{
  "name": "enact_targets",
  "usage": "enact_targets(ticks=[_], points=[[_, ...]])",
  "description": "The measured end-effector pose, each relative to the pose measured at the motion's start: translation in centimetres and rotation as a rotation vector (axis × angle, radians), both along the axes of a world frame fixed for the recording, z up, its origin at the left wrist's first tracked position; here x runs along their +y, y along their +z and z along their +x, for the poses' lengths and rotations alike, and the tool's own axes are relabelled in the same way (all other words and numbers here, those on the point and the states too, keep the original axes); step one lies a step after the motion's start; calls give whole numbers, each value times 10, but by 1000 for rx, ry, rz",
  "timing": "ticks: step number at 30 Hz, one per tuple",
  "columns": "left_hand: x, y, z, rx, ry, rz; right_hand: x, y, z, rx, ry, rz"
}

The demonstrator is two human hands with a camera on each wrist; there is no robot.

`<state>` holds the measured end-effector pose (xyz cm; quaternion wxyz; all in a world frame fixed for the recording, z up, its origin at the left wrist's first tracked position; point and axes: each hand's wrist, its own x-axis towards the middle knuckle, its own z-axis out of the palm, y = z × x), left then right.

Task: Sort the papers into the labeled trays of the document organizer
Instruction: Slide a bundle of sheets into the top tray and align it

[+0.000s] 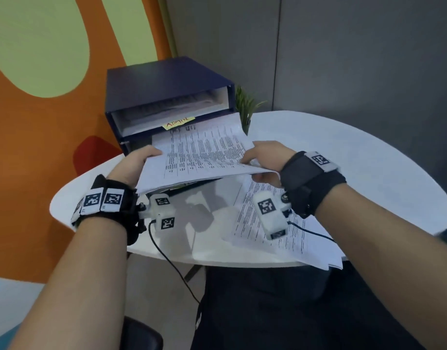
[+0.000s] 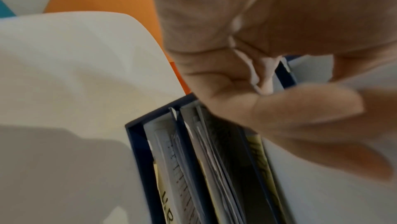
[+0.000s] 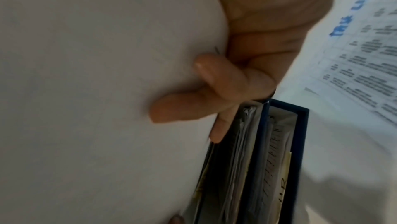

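Observation:
A dark blue document organizer (image 1: 167, 79) stands at the table's back left, with a yellow label reading ADMIN (image 1: 178, 121) on its front. Both hands hold a sheaf of printed papers (image 1: 204, 152) level in front of it. My left hand (image 1: 148, 155) grips the sheaf's left edge and my right hand (image 1: 255, 157) grips its right edge. The far edge of the sheaf reaches the organizer's front just below the label; whether it is inside a tray is hidden. Under the sheaf (image 3: 86, 91), the right fingers (image 3: 178, 110) curl against it, beside the stacked trays (image 3: 277, 142).
A loose pile of printed papers (image 1: 288, 231) lies on the white oval table (image 1: 369, 160) under my right wrist, overhanging the near edge. A small green plant (image 1: 245, 104) stands behind the organizer. The lower trays (image 2: 193, 168) hold papers and yellow labels.

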<state>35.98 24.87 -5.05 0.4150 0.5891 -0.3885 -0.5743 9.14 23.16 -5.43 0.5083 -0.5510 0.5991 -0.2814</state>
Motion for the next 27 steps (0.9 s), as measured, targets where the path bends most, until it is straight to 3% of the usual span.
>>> enact_targets(ticks=[3,5,7,8,10,14,19,23,27], points=[[1,-7,12,34,93,-10,-14,3,20,33,7,-46],[5,-12,20,38,109,-2,-27,10,30,-9,-120,-121],[6,-15,23,31,122,-40,-31,18,39,162,-77,-233],[7,-14,23,35,128,-61,-39,17,41,165,-67,-230],[5,-12,26,44,130,-107,-51,11,43,4,-99,-168],[-2,-8,25,73,146,-172,-53,-4,32,-142,-115,64],[-1,-14,15,100,207,-127,-68,-1,38,-26,-90,-67],[4,-20,16,27,128,-56,-78,9,55,-146,-204,-86],[-8,-24,11,5,181,-88,-75,10,67,-279,-234,-55]])
